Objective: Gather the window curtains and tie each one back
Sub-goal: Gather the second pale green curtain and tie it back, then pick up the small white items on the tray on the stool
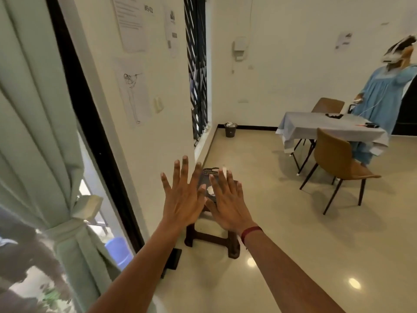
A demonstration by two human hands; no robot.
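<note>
We held our left hand (182, 199) and right hand (228, 206) out flat before us, fingers spread and gripping nothing, over the stool (209, 238). The curtain (33, 109) hung at our left beside the window (89, 159), gathered and cinched by its tie (67, 227), well apart from both hands; we judged that one done, hence the free hands.

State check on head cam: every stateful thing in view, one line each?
green curtain: gathered, tied back
tieback: wrapped round the curtain
left hand: open, splayed, holding nothing
right hand: open, splayed, holding nothing
stool: upright, partly behind hands
waste bin: upright, white litter at top
table: covered with cloth
</note>
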